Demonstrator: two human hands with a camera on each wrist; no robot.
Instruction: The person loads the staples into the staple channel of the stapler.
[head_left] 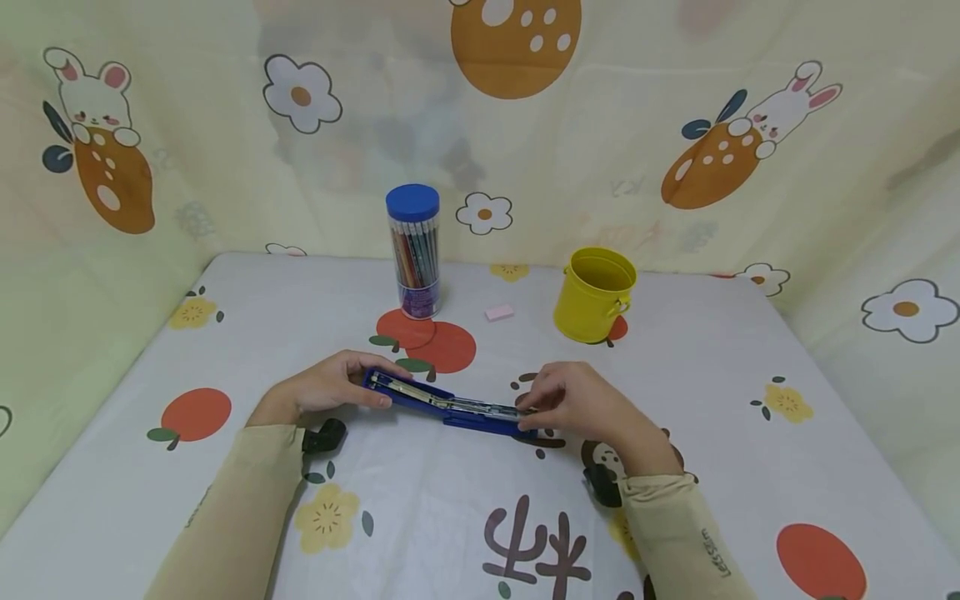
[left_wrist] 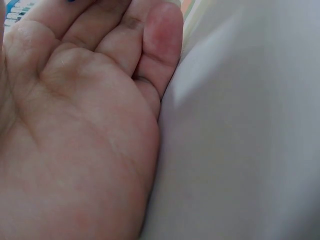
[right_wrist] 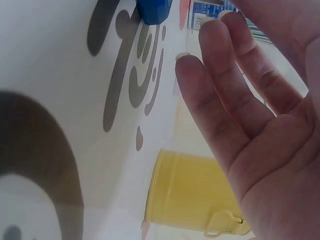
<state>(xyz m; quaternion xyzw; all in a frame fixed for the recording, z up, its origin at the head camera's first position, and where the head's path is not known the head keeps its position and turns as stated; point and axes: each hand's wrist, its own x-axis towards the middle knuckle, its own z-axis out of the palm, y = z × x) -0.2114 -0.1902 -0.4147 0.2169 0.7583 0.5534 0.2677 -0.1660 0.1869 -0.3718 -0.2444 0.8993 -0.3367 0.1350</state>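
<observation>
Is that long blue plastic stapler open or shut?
Open: the long blue plastic stapler is unfolded, its two halves spread apart, with shiny metal insides showing.

sleeves: beige, fitted | right-sleeve lettering: dark | wrist cameras: black, small

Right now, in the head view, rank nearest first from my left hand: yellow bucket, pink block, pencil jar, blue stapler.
1. Blue stapler: in left hand.
2. Pencil jar: beyond stapler.
3. Pink block: right of jar.
4. Yellow bucket: farther right.
</observation>
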